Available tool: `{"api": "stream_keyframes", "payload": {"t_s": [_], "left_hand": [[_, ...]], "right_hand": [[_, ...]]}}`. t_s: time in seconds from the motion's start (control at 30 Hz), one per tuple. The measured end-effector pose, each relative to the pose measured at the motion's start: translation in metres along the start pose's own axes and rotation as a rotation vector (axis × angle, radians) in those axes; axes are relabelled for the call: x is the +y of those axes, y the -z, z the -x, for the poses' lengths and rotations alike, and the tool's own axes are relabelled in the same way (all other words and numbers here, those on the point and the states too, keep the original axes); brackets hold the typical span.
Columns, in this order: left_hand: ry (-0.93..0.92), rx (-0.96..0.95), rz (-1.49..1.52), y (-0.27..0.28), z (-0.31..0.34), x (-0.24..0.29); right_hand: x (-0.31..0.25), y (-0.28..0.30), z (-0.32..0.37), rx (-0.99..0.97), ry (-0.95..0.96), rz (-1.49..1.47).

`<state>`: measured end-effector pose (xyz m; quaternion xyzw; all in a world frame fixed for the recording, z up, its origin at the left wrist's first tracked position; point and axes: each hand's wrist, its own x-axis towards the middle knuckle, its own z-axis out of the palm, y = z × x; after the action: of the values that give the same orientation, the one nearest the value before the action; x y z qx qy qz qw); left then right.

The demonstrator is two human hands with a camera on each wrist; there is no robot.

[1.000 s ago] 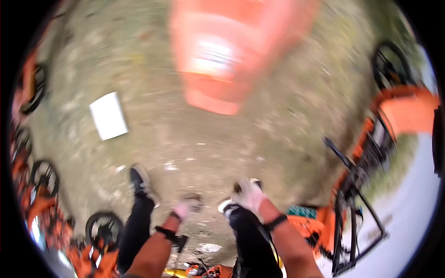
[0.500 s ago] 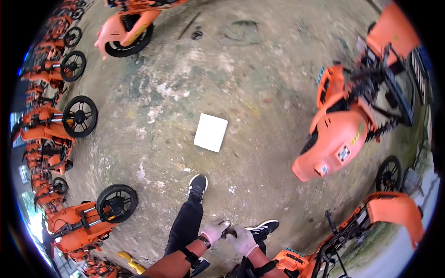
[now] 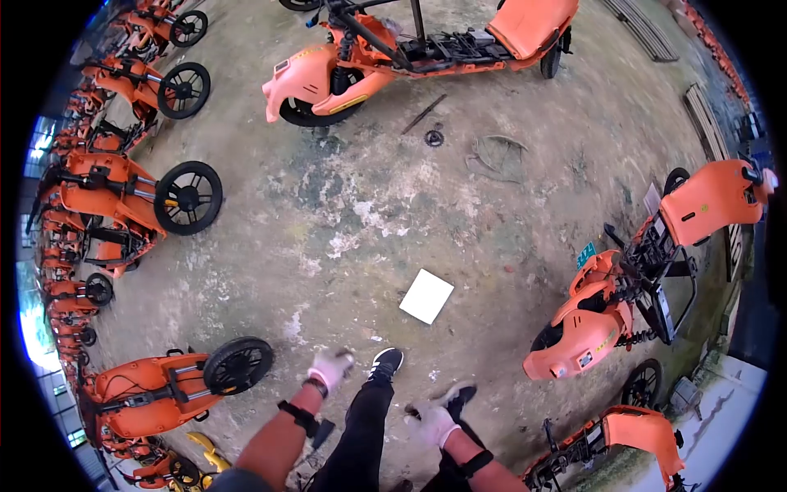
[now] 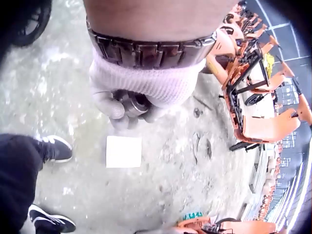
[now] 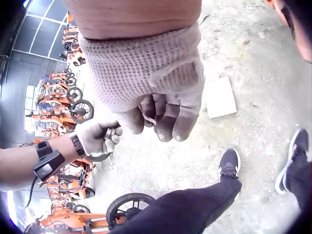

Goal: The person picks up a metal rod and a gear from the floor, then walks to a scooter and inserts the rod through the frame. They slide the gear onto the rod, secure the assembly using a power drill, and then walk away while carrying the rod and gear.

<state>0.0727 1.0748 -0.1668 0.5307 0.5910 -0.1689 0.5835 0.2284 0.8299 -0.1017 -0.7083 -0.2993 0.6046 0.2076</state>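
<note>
My left hand (image 3: 330, 368), in a whitish knit glove, hangs left of the forward leg and grips a dark round metal part (image 4: 134, 103) with a hollow end. Thumb and fingers wrap that part in the left wrist view. My right hand (image 5: 146, 92), gloved too, hangs in front of the other leg with its fingers loosely bent. Dirt darkens its fingertips, and a thin pale sliver shows between thumb and fingers. On the ground ahead of the shoes lies a flat white square (image 3: 426, 296), apart from both hands.
Orange scooters (image 3: 123, 194) stand in a row along the left. A stripped orange scooter (image 3: 443, 59) stands ahead, and others (image 3: 582, 336) are on the right. A dark bar (image 3: 424, 114) and a small toothed disc (image 3: 434, 138) lie on the stained concrete. Yellow parts (image 3: 206, 449) lie lower left.
The hands, together half a second ago, have come apart, the left one going left. The head view has swung to the right from the blurred first frame, and the person has stepped forward.
</note>
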Motion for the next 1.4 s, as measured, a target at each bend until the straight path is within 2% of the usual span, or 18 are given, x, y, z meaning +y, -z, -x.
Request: {"api": "stream_keyframes", "payload": {"t_s": [0.07,0.13,0.2,0.23,0.27,0.33,0.4,0.47,0.57,0.6,0.7,0.8,0.87,0.93,0.97,1.13,1.4], "left_hand": [[-0.055,0.045,-0.094,0.032,-0.013,0.046],[-0.09,0.027,-0.067,0.054,-0.033,0.085],[-0.116,0.073,-0.058,0.061,-0.044,0.132],[-0.089,0.068,-0.119,0.063,-0.039,0.161],[-0.08,0.073,-0.169,0.062,-0.042,0.197],[-0.206,0.146,-0.421,0.054,-0.062,0.239],[-0.311,0.198,-0.616,0.038,-0.084,0.291],[-0.35,0.197,-0.793,0.026,-0.12,0.327],[-0.37,0.222,-0.874,0.002,-0.153,0.399],[-0.398,0.261,-0.911,-0.002,-0.174,0.413],[-0.295,0.313,-0.987,-0.02,-0.235,0.47],[-0.34,0.302,-1.026,-0.023,-0.34,0.503],[-0.298,0.246,-1.054,-0.031,-0.399,0.528],[-0.267,0.196,-1.029,-0.028,-0.458,0.531],[-0.295,0.176,-1.037,-0.029,-0.476,0.537],[-0.211,0.1,-0.962,-0.025,-0.552,0.541],[-0.125,0.1,-1.013,-0.04,-0.651,0.551]], "right_hand": [[0.001,0.024,0.005,0.078,0.069,-0.052],[0.013,0.052,0.013,0.206,0.128,-0.061],[0.009,0.102,0.028,0.244,0.119,-0.07],[0.014,0.116,0.039,0.258,0.049,-0.102],[0.023,0.139,0.038,0.28,-0.002,-0.118],[0.052,0.169,0.036,0.252,-0.094,-0.079],[0.061,0.207,0.034,0.319,-0.145,-0.012],[0.072,0.24,0.02,0.382,-0.098,0.024],[0.062,0.297,-0.023,0.423,-0.099,0.008],[0.057,0.316,-0.042,0.462,-0.076,-0.014],[0.046,0.365,-0.119,0.473,-0.105,0.005],[0.039,0.401,-0.215,0.56,-0.181,-0.14],[0.042,0.418,-0.288,0.635,-0.151,-0.144],[0.042,0.432,-0.363,0.668,-0.149,-0.297],[0.044,0.437,-0.404,0.68,-0.156,-0.287],[0.049,0.458,-0.574,0.716,-0.148,-0.213],[0.013,0.526,-0.722,0.674,-0.227,-0.065]]}}
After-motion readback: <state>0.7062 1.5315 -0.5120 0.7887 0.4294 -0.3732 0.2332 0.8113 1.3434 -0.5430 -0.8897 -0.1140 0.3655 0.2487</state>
